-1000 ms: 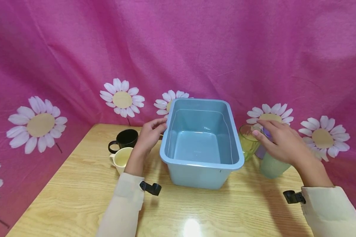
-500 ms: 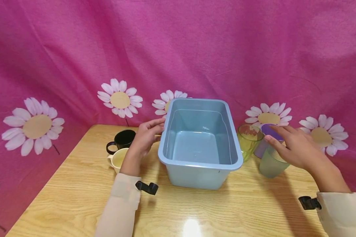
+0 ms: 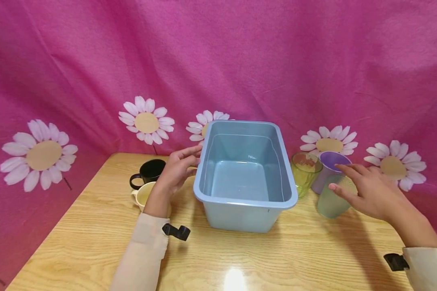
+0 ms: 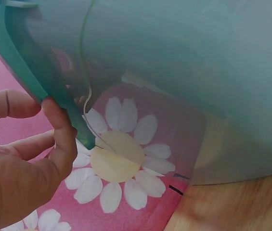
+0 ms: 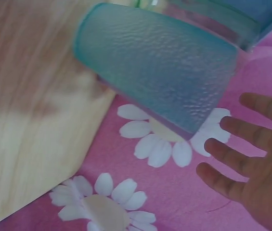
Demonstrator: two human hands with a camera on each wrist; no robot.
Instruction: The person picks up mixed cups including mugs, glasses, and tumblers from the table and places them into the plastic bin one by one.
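Note:
A blue-grey plastic basin (image 3: 245, 203) stands in the middle of the wooden table. At its left rim, my left hand (image 3: 175, 171) holds the edge; the left wrist view shows thumb and fingers at the rim flange. My right hand (image 3: 375, 194) hovers with spread fingers over a frosted green tumbler (image 3: 329, 204), holding nothing. The right wrist view has the same textured tumbler (image 5: 160, 67) apart from the fingertips. Just behind it stands a purple cup (image 3: 329, 161). A clear yellow-green glass (image 3: 304, 176) is close against the basin's right side.
Left of the basin, a black mug (image 3: 153, 169) and a cream mug (image 3: 143, 196) stand with handles facing left; my left forearm partly covers the cream one. A pink daisy-print cloth (image 3: 255, 64) hangs behind the wooden table (image 3: 211, 258).
My right hand has moved right and toward me, from over the yellow-green glass and purple cup to over the green tumbler. The left hand stays at the basin rim.

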